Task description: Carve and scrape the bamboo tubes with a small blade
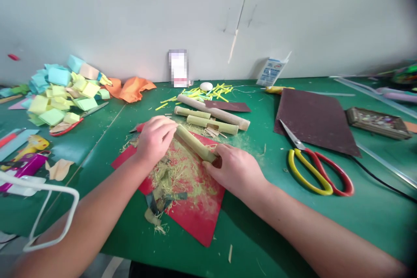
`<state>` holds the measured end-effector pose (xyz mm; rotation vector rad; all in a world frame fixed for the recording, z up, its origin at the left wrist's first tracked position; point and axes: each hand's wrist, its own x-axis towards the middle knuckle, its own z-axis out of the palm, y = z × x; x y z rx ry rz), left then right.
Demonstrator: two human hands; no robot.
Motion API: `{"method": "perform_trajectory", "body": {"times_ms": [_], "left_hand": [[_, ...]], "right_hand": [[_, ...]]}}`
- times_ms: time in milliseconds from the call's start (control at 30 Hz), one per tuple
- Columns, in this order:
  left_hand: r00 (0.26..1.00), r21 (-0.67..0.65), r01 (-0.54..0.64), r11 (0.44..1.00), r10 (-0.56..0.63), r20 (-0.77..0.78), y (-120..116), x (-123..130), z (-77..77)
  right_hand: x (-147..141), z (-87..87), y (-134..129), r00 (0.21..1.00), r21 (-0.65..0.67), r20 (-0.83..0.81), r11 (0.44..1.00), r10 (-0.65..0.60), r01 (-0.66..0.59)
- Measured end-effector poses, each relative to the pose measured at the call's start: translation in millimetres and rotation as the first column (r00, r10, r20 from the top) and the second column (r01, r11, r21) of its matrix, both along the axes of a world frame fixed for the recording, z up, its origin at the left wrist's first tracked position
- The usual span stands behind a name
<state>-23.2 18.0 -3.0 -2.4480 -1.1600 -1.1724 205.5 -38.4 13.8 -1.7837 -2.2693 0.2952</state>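
Observation:
A pale green bamboo tube is held slantwise over a red sheet strewn with shavings and dust. My left hand pinches its upper left end. Around its lower right end are the closed fingers of my right hand. Just behind lie two shorter bamboo pieces, one plain and one with a notch. A longer pale tube rests behind those, beside a dark brown strip. Dark scraps sit on the shavings.
Scissors with red and yellow handles overlap a brown sheet at right, near a metal tray. Folded papers, orange paper and a yellow glue gun lie left. A phone and carton stand behind.

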Motion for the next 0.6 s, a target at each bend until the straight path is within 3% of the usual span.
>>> {"method": "perform_trajectory", "body": {"times_ms": [67, 167, 400, 600], "left_hand": [[0.999, 0.012, -0.05, 0.999, 0.05, 0.012, 7.1, -7.3, 0.3], [0.999, -0.035, -0.013, 0.999, 0.012, -0.038, 6.9, -4.0, -0.7], [0.963, -0.156, 0.242, 0.958, -0.256, -0.08, -18.1, 27.0, -0.7], [0.994, -0.107, 0.081, 0.991, -0.089, -0.068, -8.4, 21.3, 0.4]], "right_hand": [[-1.1, -0.2, -0.5, 1.0, 0.001, 0.005, 1.0, 0.005, -0.005], [-3.5, -0.1, -1.6, 1.0, 0.013, 0.0, 1.0, 0.02, -0.02], [-5.0, -3.5, -2.1, 0.999, 0.061, 0.002, 0.997, 0.037, -0.037], [-4.5, -5.7, -0.8, 1.0, 0.073, 0.007, 0.997, 0.024, -0.024]]}}
